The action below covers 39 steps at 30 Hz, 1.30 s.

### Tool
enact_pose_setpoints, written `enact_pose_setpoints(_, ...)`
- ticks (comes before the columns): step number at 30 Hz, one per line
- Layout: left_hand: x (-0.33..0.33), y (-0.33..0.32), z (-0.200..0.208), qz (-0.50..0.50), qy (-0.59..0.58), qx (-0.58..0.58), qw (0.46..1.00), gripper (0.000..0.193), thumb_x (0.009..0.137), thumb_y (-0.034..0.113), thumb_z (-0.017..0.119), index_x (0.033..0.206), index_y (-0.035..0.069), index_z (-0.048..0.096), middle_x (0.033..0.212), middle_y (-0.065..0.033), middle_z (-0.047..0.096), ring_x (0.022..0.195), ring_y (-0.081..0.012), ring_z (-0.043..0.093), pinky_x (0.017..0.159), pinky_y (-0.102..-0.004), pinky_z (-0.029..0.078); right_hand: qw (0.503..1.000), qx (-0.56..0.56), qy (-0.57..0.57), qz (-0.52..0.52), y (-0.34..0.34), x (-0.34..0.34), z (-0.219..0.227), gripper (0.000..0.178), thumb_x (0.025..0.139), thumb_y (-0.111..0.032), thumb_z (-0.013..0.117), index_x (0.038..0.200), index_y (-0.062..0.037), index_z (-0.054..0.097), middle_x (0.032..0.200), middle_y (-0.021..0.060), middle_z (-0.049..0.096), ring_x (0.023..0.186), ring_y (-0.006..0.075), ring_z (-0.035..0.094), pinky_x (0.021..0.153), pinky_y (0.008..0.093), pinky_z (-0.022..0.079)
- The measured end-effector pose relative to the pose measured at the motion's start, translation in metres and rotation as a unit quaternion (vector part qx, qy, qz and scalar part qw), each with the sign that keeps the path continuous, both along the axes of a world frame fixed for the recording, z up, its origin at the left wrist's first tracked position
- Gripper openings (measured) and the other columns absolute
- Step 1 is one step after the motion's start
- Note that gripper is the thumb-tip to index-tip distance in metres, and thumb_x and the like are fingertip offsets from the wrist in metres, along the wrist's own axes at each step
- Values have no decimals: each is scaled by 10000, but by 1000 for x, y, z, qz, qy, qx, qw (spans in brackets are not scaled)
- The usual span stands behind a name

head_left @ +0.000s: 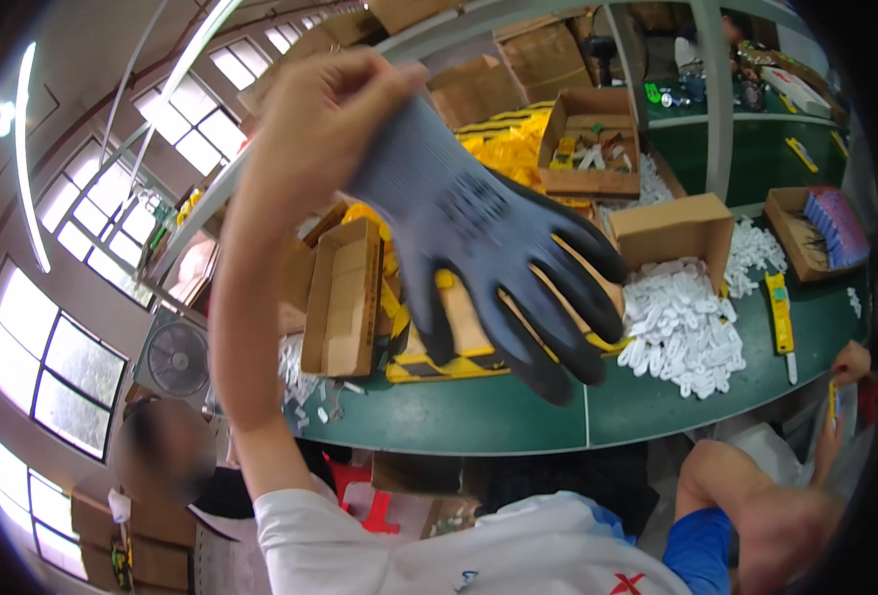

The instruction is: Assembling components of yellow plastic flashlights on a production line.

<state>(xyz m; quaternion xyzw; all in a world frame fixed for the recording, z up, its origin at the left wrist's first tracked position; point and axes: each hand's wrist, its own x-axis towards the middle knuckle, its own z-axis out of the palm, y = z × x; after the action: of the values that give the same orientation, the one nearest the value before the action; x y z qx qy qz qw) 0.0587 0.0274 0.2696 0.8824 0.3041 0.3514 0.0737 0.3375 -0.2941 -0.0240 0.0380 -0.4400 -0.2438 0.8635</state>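
Workbench (pixel 459 416) in green, bowed by the lens, with a grey-and-black glove (pixel 498 238) hanging above it from the left hand (pixel 330 109).
The glove fills the middle of the view, its black fingers spread toward the lower right, and the left hand pinches its cuff between thumb and fingers at the upper left. Beyond the glove, to its left, stands a tall open cardboard box (pixel 371 307); to its right a pile of white parts (pixel 682 327) spreads over the bench. The right hand (pixel 791 526) is a blur at the lower right, so its grip cannot be told. Farther back sits a scrap box (pixel 587 184) holding yellow and white pieces, and at the left a round fan (pixel 177 357). A slim yellow-and-white tool (pixel 781 317) lies just right of the pile; another person's hand (pixel 850 363), smallest, grasps something thin and yellow (pixel 833 402).
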Motion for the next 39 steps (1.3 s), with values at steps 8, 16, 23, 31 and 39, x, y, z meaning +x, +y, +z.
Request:
enact_pose_setpoints(8, -8, 13, -282, -30, -426, -546, 720, 208, 1001, 247, 609, 908, 62, 589, 798, -21, 642, 669, -91, 612, 615, -238, 509, 687, -673, -168, 216, 153, -144, -13, 107, 847, -116, 732, 910, -44, 685, 793, 54, 696, 635, 123, 632, 519, 246, 467)
enact_pose_setpoints(16, 7, -56, -361, 74, -632, -434, 638, 261, 1003, 214, 621, 823, 50, 525, 868, -67, 619, 767, -129, 634, 739, -278, 551, 661, -710, 25, 242, 230, -188, -97, 231, 902, -180, 720, 1017, -6, 620, 925, 66, 686, 807, 114, 663, 602, 235, 505)
enact_pose_setpoints(23, -8, -94, -408, 161, -488, -380, 769, 227, 991, 189, 641, 853, 25, 567, 792, -26, 630, 751, -71, 590, 710, -224, 476, 542, -746, 103, 374, 226, -179, -128, 163, 958, -164, 662, 918, -18, 601, 831, 32, 663, 740, 94, 648, 605, 237, 530)
enact_pose_setpoints(31, -32, -115, -336, -240, -688, -499, 470, 787, 976, 699, 262, 1595, 239, 108, 1600, -248, 197, 1488, -344, 214, 1210, -495, 147, 530, -756, 94, 372, 214, -180, -114, 146, 942, -103, 672, 1005, 26, 644, 842, 36, 672, 732, 73, 634, 647, 227, 543)
enact_pose_setpoints(39, -45, -83, -335, -269, -703, -470, 461, 741, 979, 690, 277, 1595, 328, 81, 1666, -99, 55, 1524, -319, 101, 1231, -519, 55, 682, -730, -43, 5, 215, -160, -76, 340, 865, -68, 709, 1190, 11, 642, 1048, 134, 684, 921, 236, 663, 824, 324, 528)
